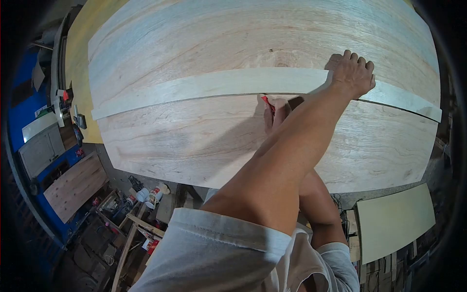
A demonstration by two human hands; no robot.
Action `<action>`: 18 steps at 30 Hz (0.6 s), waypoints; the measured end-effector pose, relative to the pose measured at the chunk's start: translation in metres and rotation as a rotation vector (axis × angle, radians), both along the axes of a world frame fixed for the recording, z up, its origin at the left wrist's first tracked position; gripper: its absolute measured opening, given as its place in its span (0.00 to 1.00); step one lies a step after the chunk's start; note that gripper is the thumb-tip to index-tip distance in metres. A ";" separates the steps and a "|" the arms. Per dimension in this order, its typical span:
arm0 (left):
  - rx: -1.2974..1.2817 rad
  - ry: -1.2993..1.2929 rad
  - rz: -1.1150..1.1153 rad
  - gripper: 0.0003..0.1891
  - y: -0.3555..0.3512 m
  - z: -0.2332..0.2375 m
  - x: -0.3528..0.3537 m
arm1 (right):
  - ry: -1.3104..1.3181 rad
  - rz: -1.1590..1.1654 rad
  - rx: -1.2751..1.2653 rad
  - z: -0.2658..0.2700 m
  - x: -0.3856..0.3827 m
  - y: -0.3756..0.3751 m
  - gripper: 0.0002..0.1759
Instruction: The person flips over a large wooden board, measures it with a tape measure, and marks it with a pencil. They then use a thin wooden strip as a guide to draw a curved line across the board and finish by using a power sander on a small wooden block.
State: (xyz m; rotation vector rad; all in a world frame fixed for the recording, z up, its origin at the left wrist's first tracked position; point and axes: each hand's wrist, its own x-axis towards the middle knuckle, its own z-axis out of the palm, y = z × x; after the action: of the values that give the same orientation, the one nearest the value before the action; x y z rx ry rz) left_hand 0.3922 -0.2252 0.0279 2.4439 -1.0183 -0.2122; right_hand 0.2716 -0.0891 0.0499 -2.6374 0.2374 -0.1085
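Over a large plywood sheet (185, 48), a long pale wooden strip (204, 87) lies from side to side. My left hand (352, 75) presses on the right part of the strip, its fingers bent over it. That arm crosses above my right one. Pinched in my right hand (276, 114) is a slim red tool (265, 100), its dark tip right at the strip's near edge; its exact kind I cannot tell. The left forearm hides part of the right hand and wrist.
Yellow board (80, 48) shows beyond the sheet's left edge, with a metal clamp-like piece (79, 118) on it. Below left are a brown panel (77, 187), white containers (154, 195) and wood scraps. A pale green board (396, 224) lies at lower right.
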 end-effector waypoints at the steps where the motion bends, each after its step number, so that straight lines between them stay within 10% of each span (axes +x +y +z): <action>1: 0.003 0.010 -0.002 0.22 0.000 0.001 0.000 | 0.141 0.037 0.026 -0.003 0.001 -0.002 0.10; 6: -0.002 0.022 -0.005 0.22 -0.003 -0.002 -0.002 | 0.705 0.162 0.140 -0.034 -0.007 -0.012 0.17; 8: -0.020 -0.008 0.026 0.22 -0.004 -0.003 -0.002 | 0.171 -0.301 1.318 -0.055 -0.025 -0.020 0.22; 11: -0.005 -0.008 0.039 0.22 -0.005 -0.005 -0.003 | 0.122 -0.174 1.657 -0.067 -0.044 -0.054 0.25; 12: -0.007 -0.037 0.060 0.21 -0.005 -0.005 -0.003 | 0.110 -0.203 1.635 -0.065 -0.046 -0.066 0.25; 14: 0.003 -0.037 0.075 0.19 -0.006 -0.002 -0.004 | 0.096 0.005 0.450 -0.040 -0.032 -0.083 0.22; 18: -0.025 -0.072 0.051 0.17 -0.008 0.003 -0.004 | 0.228 0.107 0.346 -0.039 -0.027 -0.092 0.24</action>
State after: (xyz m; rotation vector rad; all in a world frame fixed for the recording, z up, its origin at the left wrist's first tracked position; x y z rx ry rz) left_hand 0.3887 -0.2335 0.0310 2.4675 -0.9820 -0.0946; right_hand 0.2442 -0.1816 0.0109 -2.3080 0.1720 0.2490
